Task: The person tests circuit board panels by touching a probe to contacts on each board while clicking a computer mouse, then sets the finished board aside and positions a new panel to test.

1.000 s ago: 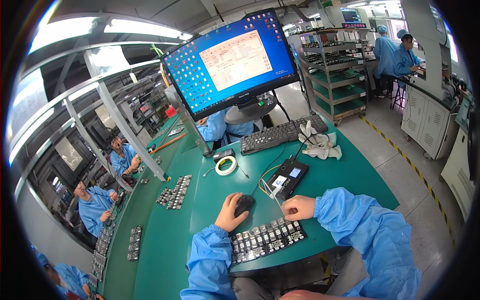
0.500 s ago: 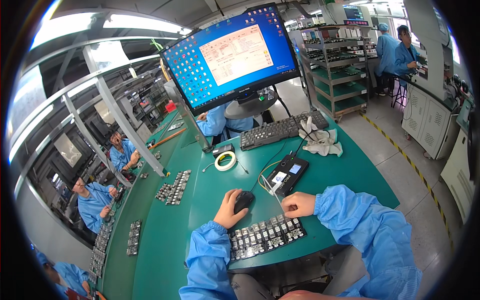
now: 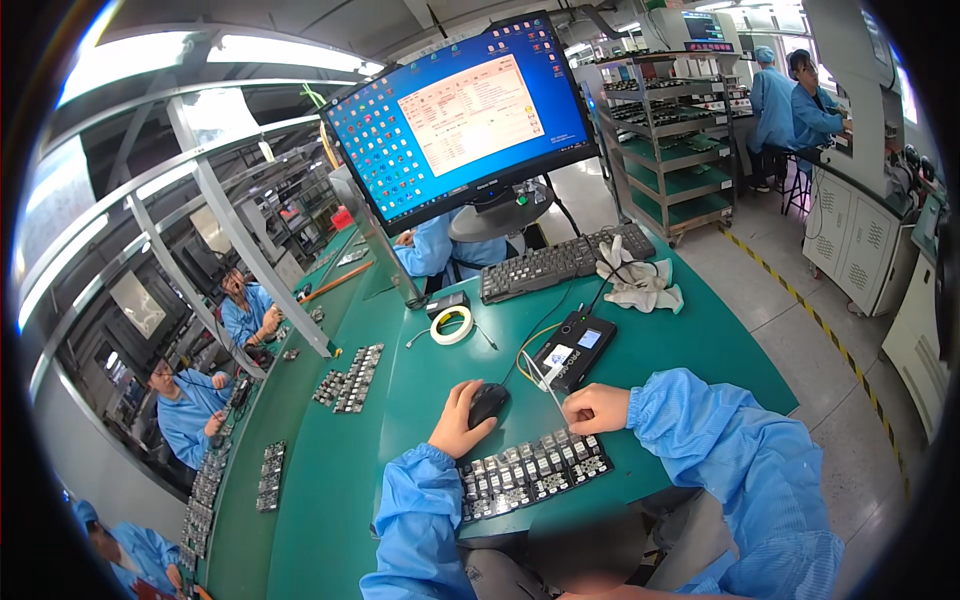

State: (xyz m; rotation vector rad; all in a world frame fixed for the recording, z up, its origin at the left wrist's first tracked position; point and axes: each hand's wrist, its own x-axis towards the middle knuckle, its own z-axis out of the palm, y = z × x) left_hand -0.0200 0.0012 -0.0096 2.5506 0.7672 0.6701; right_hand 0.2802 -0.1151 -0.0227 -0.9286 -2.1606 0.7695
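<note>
My left hand is wrapped round the side of a black computer mouse on the green table. To its right, my right hand is closed in a pinch at the end of a thin white cable. That cable runs up to a black handheld device with a small lit screen. Under and in front of both hands lies a panel of small circuit boards with silvery metal parts. The right fingertips are at the panel's upper right edge; whether they touch a board is hidden.
Behind the device lie a black keyboard, white gloves and a tape roll. A monitor stands beyond. More board panels lie left. Co-workers sit along the line; a tray rack stands back right.
My two hands hold their places on the mouse and the cable. At the left, a co-worker's hand and head have shifted slightly.
</note>
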